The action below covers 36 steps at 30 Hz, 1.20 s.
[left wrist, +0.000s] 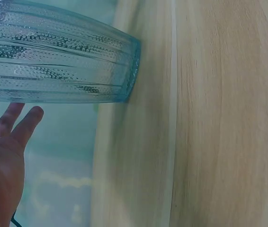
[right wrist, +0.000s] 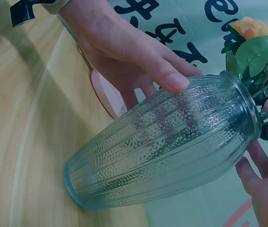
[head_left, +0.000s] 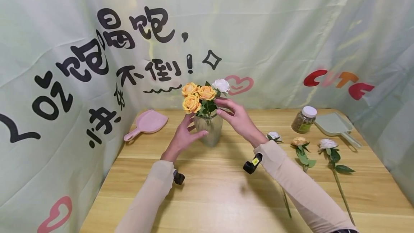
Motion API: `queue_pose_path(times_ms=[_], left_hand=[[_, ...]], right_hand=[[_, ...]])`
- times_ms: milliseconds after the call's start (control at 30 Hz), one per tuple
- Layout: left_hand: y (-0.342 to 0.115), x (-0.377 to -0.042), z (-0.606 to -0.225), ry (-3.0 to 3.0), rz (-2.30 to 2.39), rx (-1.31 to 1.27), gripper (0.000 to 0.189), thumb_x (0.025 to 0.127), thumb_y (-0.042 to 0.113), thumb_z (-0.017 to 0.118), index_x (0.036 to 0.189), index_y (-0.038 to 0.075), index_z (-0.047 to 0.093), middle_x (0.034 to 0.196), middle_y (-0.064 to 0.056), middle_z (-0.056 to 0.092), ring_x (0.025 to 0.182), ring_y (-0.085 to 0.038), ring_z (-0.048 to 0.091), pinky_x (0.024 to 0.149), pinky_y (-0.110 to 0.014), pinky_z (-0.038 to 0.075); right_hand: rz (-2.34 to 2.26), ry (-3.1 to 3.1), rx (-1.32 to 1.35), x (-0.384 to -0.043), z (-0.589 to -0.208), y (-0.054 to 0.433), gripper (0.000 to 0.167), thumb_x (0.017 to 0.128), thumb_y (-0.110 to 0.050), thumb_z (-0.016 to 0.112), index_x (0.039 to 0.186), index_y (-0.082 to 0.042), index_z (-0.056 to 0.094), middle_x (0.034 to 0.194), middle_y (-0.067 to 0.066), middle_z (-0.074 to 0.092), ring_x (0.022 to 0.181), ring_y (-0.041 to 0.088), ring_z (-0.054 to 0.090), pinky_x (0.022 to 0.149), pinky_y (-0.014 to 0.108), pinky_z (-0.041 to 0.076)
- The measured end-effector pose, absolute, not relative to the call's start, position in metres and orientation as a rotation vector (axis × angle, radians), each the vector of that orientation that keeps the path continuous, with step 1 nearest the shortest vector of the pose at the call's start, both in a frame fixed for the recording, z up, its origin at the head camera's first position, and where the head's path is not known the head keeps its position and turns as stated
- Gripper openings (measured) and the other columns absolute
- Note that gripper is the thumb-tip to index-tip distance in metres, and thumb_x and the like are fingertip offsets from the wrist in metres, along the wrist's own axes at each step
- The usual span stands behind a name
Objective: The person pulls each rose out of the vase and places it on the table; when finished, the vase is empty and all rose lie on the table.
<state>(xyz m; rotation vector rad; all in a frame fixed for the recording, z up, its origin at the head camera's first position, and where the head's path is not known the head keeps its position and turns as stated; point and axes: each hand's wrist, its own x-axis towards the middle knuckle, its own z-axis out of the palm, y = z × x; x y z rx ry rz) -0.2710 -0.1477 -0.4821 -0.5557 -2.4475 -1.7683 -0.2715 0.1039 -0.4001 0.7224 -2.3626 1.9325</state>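
Observation:
A ribbed clear glass vase (head_left: 209, 132) stands upright on the wooden table. Yellow-orange roses (head_left: 191, 103) and a white rose (head_left: 221, 86) with green leaves rise from its mouth. Around the vase's left side is my left hand (head_left: 183, 136); its thumb lies near the front and its fingers reach behind, fairly straight in the left wrist view. My right hand (head_left: 237, 118) is at the right of the rim, thumb and fingers apart beside the leaves and stems. The right wrist view shows its fingertips (right wrist: 250, 172) close to the rim.
At the right lie two white roses (head_left: 328, 144) (head_left: 273, 136) and a yellow-orange rose (head_left: 299, 141) on stems. Behind them stand a white-lidded jar (head_left: 304, 119) and a pale green dustpan-like scoop (head_left: 333, 123). A pink scoop (head_left: 150, 121) lies at back left. Printed curtains surround the table.

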Motion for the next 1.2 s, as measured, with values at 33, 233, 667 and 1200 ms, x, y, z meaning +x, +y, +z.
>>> queue_pose_path(times_ms=[33,233,667,1200], left_hand=[[-0.149,-0.271,-0.482,-2.456,-1.760,-0.548,0.103,0.090,0.036,0.092,0.172,0.031,0.030,0.175,-0.005,0.038,0.154,-0.042,0.047,0.123,-0.059,0.049],[-0.154,-0.271,-0.483,-2.473,-1.759,-0.528,0.101,0.090,0.030,0.093,0.171,0.023,0.033,0.174,-0.005,0.040,0.154,-0.041,0.048,0.120,-0.059,0.052],[-0.157,-0.271,-0.485,-2.437,-1.774,-0.563,0.095,0.089,0.029,0.093,0.167,0.031,0.038,0.169,-0.004,0.046,0.153,-0.041,0.049,0.119,-0.062,0.053],[-0.156,-0.271,-0.487,-2.436,-1.754,-0.556,0.098,0.089,0.031,0.094,0.167,0.038,0.035,0.170,-0.007,0.045,0.153,-0.042,0.049,0.119,-0.061,0.052]], right_hand=[[1.930,-2.361,0.731,-0.271,-0.400,0.103,0.045,0.110,-0.009,0.065,0.154,-0.004,0.060,0.161,0.015,0.056,0.151,0.034,0.052,0.129,0.054,0.044],[1.915,-2.347,0.741,-0.269,-0.398,0.100,0.045,0.110,-0.016,0.067,0.154,-0.009,0.061,0.158,0.011,0.060,0.148,0.031,0.055,0.126,0.052,0.048],[1.982,-1.947,0.616,-0.272,-0.359,0.101,0.037,0.106,-0.006,0.070,0.142,0.000,0.067,0.155,0.010,0.059,0.127,0.028,0.073,0.109,0.032,0.062],[2.091,-1.393,0.476,-0.272,-0.308,0.145,0.031,0.102,0.002,0.072,0.132,-0.003,0.072,0.124,0.013,0.066,0.093,0.020,0.078,0.092,0.037,0.069]])
